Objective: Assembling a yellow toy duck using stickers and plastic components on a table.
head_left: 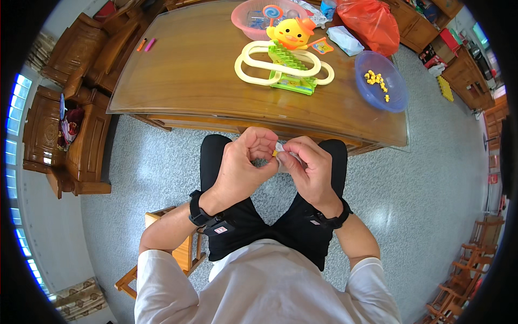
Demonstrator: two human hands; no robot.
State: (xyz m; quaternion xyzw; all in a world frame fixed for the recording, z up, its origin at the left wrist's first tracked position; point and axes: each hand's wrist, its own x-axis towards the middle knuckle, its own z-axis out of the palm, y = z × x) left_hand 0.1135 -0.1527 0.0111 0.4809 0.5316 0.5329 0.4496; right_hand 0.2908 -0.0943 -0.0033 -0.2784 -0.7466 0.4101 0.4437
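Observation:
My left hand (249,156) is curled above my lap, its fingers and thumb around a small yellow piece (275,153). Most of that piece is hidden, so its exact shape does not show. Meeting it from the other side, my right hand (309,166) pinches a white tissue (279,147), which touches the yellow piece. Beyond my hands, on the wooden table (183,81), stands a toy slide track (280,70) with cream loops, green stairs and a yellow duck (292,33) on top. To its right, a blue plastic bowl (396,86) holds several small yellow toy figures (376,80).
A pink basin (244,20) with clear plastic inside sits at the table's far side. Near it lie a red plastic bag (369,24) and a crumpled white packet (345,41). Two markers (145,44) lie at the left. A wooden stool (186,251) stands by my left arm.

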